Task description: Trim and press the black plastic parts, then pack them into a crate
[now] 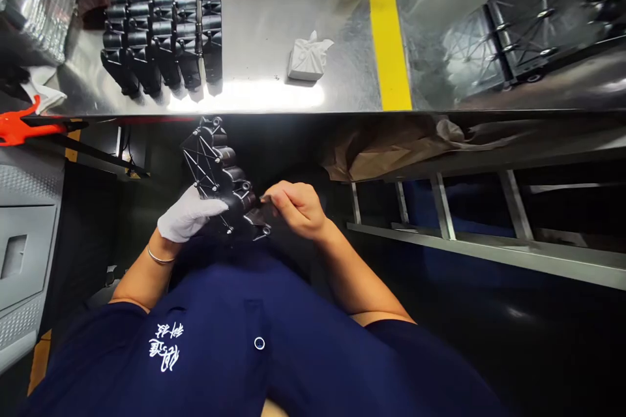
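Observation:
My left hand, in a white glove with a bracelet at the wrist, grips a black ribbed moulded part in front of my body, below the table edge. The part is tilted, showing thin crossed ribs on its left and rounded humps down its right side. Bare, my right hand is closed in a pinch beside the part's lower right. A small dark tip shows at its fingers; what it belongs to I cannot make out. Several similar black parts stand in a row on the metal table.
A white tissue pack sits on the table, left of a yellow stripe. Clear plastic trays are stacked at far left, above an orange-handled tool. More black parts lie at right. Below are brown paper and a metal rack.

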`<state>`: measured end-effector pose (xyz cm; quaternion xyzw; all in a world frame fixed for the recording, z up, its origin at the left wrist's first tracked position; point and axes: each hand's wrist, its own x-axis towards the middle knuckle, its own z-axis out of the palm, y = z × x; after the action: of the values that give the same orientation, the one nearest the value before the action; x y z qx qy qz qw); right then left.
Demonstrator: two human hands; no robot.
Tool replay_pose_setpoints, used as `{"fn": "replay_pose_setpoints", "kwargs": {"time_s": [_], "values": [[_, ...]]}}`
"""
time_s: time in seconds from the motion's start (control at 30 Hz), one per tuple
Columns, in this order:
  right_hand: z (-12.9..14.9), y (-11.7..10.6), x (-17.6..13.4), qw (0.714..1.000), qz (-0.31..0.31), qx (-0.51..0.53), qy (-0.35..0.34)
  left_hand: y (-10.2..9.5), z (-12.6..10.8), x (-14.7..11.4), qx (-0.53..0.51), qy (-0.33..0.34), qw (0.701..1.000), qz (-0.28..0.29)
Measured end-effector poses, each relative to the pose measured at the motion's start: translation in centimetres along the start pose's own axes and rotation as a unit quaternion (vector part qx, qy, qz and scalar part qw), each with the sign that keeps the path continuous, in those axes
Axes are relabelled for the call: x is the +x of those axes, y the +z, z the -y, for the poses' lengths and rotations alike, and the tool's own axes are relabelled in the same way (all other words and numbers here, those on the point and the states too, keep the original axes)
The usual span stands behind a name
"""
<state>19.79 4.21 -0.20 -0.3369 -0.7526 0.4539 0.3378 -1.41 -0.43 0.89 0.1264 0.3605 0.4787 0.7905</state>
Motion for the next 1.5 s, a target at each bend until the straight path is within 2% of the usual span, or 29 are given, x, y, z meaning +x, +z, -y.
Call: {"fn": "replay_pose_setpoints", "kwargs": {"time_s": [0.07,0.13,0.3,0.4,0.53,0.73,0.9,1.03,1.3,1.37,1.43,1.5], "values": [[1.0,-0.8,0.1,0.994,0.071,-0.022,-0.077,-0.4,-0.2,0.2,0.009,0.013,1.0,-0.009],[1.7,-1.2,0.3,0.985,0.113,-0.057,-0.12,-0.5,-0.3,0.3,0.013,0.008,1.0,-0.021],[1.7,-1.1,0.6,0.971,0.14,-0.098,-0.165,-0.3,0.3,0.4,-0.002,-0.001,1.0,-0.026],[1.3,-1.0,0.5,0.972,0.11,-0.117,-0.171,-0.2,0.5,0.4,-0.009,-0.004,1.0,-0.017],[1.0,-1.0,0.6,0.978,0.058,-0.129,-0.151,-0.3,0.8,0.6,-0.036,-0.026,0.998,-0.034],[0.6,-1.4,0.6,0.97,0.035,-0.174,-0.166,-0.4,1.8,0.9,-0.036,-0.022,0.997,-0.058],[0.3,-1.5,0.8,0.98,0.01,-0.159,-0.118,-0.4,2.4,0.9,-0.039,-0.033,0.997,-0.062],[0.2,-1.5,0.8,0.978,0.017,-0.174,-0.116,-0.5,2.7,1.1,-0.061,-0.031,0.995,-0.071],[0.2,-1.2,1.4,0.98,-0.023,-0.175,-0.095,0.0,2.9,1.4,-0.07,-0.04,0.993,-0.081],[0.1,-1.1,1.4,0.984,-0.004,-0.154,-0.094,0.1,2.8,1.3,-0.071,-0.031,0.993,-0.085],[-0.1,-1.2,1.3,0.992,0.018,-0.089,-0.09,0.1,2.6,1.1,-0.085,-0.034,0.993,-0.07],[-0.4,-1.3,1.3,0.997,-0.029,-0.023,-0.07,0.0,2.2,0.8,-0.114,-0.079,0.99,-0.038]]}}
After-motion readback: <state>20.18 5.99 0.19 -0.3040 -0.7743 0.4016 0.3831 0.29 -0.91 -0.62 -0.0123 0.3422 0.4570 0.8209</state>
